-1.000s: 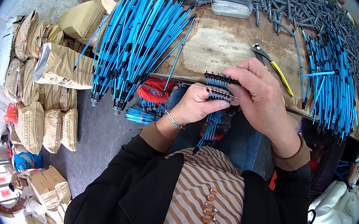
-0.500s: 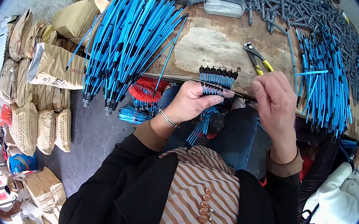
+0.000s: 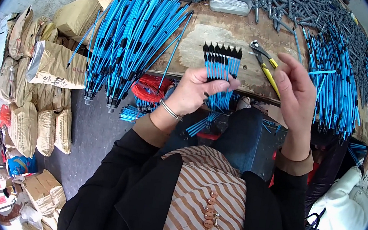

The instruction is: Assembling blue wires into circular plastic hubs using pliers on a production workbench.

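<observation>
1. Dark printed characters mark a brown paper sack (image 3: pixel 57 71) at the left; the lettering is too small to read surely.
2. The left hand (image 3: pixel 193 91), a silver bangle (image 3: pixel 169 109) at its wrist, pinches a row of blue rods (image 3: pixel 218 69) between thumb and fingers, their black tips pointing away from the body.
3. The right hand (image 3: pixel 296 91) is raised, well apart from that row, its fingers loosely curled and thumb parted from them; whether anything thin lies in it I cannot tell.
4. The held rods are over the near edge of the counter (image 3: pixel 202 33), whose pale worn patch lies between a heap of blue rods (image 3: pixel 131 41) and yellow-handled pliers (image 3: pixel 267 70).
</observation>
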The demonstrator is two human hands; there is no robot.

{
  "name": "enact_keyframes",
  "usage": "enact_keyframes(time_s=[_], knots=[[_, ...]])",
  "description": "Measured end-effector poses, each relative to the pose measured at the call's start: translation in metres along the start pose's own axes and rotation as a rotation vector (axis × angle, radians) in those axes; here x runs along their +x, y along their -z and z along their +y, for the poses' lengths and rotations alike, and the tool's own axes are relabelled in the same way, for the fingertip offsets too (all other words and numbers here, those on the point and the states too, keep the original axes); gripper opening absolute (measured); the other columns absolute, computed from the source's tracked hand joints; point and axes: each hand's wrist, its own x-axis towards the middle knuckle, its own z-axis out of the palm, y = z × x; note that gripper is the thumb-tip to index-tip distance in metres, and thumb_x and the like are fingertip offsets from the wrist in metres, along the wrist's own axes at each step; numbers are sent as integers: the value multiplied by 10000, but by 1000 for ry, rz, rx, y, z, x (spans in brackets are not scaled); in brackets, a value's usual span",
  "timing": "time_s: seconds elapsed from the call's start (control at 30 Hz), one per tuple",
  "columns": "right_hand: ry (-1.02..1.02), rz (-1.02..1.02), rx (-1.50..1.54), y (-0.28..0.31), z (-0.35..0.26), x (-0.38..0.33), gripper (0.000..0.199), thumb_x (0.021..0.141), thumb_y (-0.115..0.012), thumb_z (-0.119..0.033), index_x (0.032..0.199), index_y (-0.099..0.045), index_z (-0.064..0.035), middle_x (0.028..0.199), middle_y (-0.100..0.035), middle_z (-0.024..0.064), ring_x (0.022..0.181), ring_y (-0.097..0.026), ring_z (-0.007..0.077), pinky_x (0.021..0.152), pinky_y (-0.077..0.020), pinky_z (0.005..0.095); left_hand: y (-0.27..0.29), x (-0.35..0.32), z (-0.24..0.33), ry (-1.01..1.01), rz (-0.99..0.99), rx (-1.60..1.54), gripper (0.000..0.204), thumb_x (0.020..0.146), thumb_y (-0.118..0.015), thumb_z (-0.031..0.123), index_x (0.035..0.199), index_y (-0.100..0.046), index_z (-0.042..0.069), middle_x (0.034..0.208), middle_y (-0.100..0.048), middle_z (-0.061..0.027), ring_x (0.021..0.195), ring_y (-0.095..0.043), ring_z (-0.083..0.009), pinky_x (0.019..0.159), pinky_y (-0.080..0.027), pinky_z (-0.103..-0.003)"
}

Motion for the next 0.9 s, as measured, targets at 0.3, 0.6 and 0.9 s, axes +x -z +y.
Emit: enact_keyframes(time_s=[0.3,0.6,0.9], knots=[[322,264,26,15,-8,4,249,904,-552,-74,1128,-574,33,830,-588,53,711,-498,93,644,-407,188,-15,45,79,-170,30,5,183,802,-671,46,977,-623,24,894,-680,-141,812,-678,-221,757,-549,-288],[171,258,-233,14,21,52,193,872,-607,-122,1010,-659,3,782,-613,12,672,-504,81,611,-404,181,-4,-25,34,-629,-323,382,124,805,-641,45,924,-668,22,999,-677,-143,802,-680,-202,702,-556,-277],[174,-98,-643,-16,62,203,223,774,-588,-192,837,-662,9,706,-644,83,597,-544,229,589,-451,299,23,-41,16,-567,-538,766,163,799,-646,65,953,-686,26,1014,-684,-76,868,-674,-162,773,-546,-275]])
